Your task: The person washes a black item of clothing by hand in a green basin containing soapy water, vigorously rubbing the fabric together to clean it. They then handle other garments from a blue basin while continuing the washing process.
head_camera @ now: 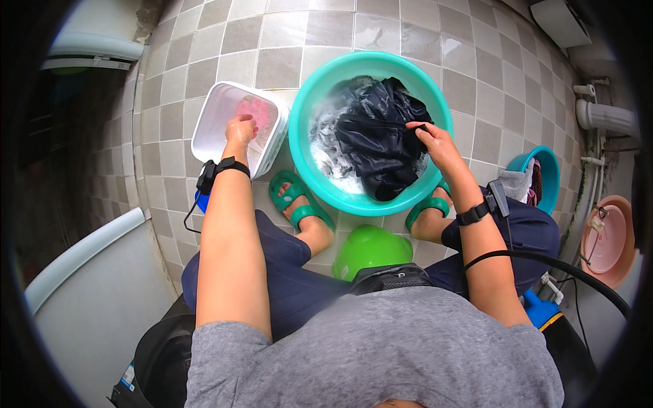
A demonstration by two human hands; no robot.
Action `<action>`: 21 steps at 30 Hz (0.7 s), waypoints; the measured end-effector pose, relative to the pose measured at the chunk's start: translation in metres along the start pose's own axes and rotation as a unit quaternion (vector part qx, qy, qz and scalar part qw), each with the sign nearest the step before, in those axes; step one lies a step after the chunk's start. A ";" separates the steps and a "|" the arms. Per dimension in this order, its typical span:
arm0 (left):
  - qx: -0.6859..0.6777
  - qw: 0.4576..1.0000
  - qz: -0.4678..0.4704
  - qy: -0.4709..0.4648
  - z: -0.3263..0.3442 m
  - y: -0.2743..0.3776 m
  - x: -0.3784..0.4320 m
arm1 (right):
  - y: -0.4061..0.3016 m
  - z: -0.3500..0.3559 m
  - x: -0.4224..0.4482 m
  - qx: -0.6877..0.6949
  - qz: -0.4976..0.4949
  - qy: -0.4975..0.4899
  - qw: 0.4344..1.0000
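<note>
A turquoise plastic basin stands on the tiled floor, holding sudsy water and a wet, dark navy garment. My right hand pinches an edge of the garment between thumb and fingers at the basin's right side. Left of the basin is a white square bucket with something pink and whitish inside; whether it is cloth or liquid I cannot tell. My left hand is over the bucket's opening, its fingers curled and wet. Whether those fingers hold anything is not visible.
A green plastic stool is between my legs, behind the basin. On the right stands a smaller teal bucket with cloths, near wall pipes and hanging pink basins. A black cable crosses my right arm. A black bin is lower left.
</note>
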State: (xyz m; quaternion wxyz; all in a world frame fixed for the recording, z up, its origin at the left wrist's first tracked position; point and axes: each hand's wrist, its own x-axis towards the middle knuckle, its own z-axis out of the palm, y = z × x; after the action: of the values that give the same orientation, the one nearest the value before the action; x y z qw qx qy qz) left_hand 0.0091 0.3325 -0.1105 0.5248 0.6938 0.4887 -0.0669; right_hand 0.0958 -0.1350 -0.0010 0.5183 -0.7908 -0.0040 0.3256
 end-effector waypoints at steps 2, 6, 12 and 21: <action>0.053 0.998 -0.030 0.024 0.020 0.001 0.004 | -0.006 0.000 -0.001 -0.012 0.025 -0.003 1.000; 0.172 0.980 0.068 0.076 0.033 -0.011 0.029 | -0.010 0.006 0.001 -0.024 -0.008 0.009 1.000; 0.299 0.909 0.256 0.136 0.022 -0.043 0.067 | -0.010 0.010 0.000 -0.022 -0.040 0.008 0.999; -0.038 0.994 0.036 0.096 -0.023 0.072 -0.028 | -0.004 -0.002 0.009 0.066 -0.068 0.121 0.988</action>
State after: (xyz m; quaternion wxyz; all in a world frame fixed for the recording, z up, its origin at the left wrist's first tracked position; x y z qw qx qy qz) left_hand 0.0389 0.3353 -0.0356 0.5036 0.6938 0.5135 0.0373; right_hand 0.1052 -0.1313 -0.0018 0.5871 -0.7862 0.0267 0.1909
